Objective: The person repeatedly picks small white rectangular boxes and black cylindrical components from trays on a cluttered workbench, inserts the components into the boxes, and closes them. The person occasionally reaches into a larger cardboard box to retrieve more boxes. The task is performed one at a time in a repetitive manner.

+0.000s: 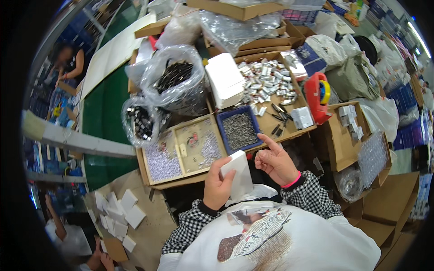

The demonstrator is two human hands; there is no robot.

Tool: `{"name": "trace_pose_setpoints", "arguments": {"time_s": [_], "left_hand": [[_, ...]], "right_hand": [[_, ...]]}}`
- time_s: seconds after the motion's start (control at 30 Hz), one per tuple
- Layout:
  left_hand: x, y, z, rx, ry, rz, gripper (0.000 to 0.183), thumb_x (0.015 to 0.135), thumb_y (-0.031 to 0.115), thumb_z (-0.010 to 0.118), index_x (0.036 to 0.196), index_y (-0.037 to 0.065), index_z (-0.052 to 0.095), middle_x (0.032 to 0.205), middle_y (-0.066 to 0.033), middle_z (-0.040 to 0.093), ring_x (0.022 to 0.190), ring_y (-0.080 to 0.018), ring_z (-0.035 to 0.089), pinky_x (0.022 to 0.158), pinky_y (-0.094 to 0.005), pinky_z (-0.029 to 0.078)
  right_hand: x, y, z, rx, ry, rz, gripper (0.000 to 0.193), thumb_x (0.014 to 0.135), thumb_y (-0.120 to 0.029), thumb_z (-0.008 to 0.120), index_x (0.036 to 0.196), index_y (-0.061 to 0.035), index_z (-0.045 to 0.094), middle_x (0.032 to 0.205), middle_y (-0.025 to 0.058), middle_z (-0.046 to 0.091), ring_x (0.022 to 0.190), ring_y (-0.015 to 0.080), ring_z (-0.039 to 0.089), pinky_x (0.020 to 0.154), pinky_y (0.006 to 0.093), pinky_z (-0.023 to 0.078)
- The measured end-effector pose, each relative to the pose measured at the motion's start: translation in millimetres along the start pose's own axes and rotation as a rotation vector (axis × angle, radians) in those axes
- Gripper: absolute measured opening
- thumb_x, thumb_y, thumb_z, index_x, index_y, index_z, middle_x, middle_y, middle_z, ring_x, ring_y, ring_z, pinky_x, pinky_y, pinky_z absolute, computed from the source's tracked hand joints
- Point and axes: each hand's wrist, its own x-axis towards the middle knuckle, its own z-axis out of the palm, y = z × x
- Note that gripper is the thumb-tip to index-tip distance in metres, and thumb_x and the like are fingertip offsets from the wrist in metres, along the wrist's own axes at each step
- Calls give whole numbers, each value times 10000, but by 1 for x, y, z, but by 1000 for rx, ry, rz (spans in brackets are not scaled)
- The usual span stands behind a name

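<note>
A flat white box (241,169) is tilted upright in front of my chest, gripped along its left edge by my left hand (217,184) with the thumb across its face. Just right of the box, my right hand (278,163) is raised, its index finger stretched out and the other fingers loosely bent; nothing shows in it. Beyond the hands lies a blue tray (221,128) full of small grey metal pieces. To its left, a wooden tray (179,156) with compartments holds many small pale pieces.
Clear bags (153,86) of black parts stand at the back left. A white block-shaped stack (224,81) sits beside scattered silver cylinders (266,81). Right of them are a red tape dispenser (313,99) and an open carton (340,156). White boxes (134,217) lie at left, near co-workers.
</note>
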Motion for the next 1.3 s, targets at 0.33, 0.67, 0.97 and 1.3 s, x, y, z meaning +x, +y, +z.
{"name": "trace_pose_setpoints", "arguments": {"time_s": [0.33,0.67,0.97,1.3], "left_hand": [[-20,11,-20,195,85,15,372,826,57,595,1176,53,469,997,-125,584,732,-176,579,660,-269,466],[-26,14,-26,232,103,146,373,829,36,574,1185,58,465,1103,-169,554,905,-284,595,683,-318,486],[-23,16,-30,251,11,151,347,817,-7,558,1151,61,491,1115,-139,537,811,-199,562,614,-263,453],[-17,1,-24,-168,151,-56,156,862,12,574,1007,18,518,1075,-96,561,963,-159,528,862,-281,425]], "right_hand": [[0,41,64,-121,81,-1,450,873,-71,583,1262,-69,358,836,78,602,715,122,575,642,237,469],[-2,47,75,-188,80,15,444,856,-100,607,1212,-19,353,858,98,625,745,128,601,677,239,474],[0,32,66,-505,69,167,510,830,-191,652,1232,4,405,704,43,608,551,77,557,496,211,444],[-3,47,27,-1284,-223,-441,515,801,-283,669,1239,-68,503,925,114,584,829,227,585,784,287,456]]}}
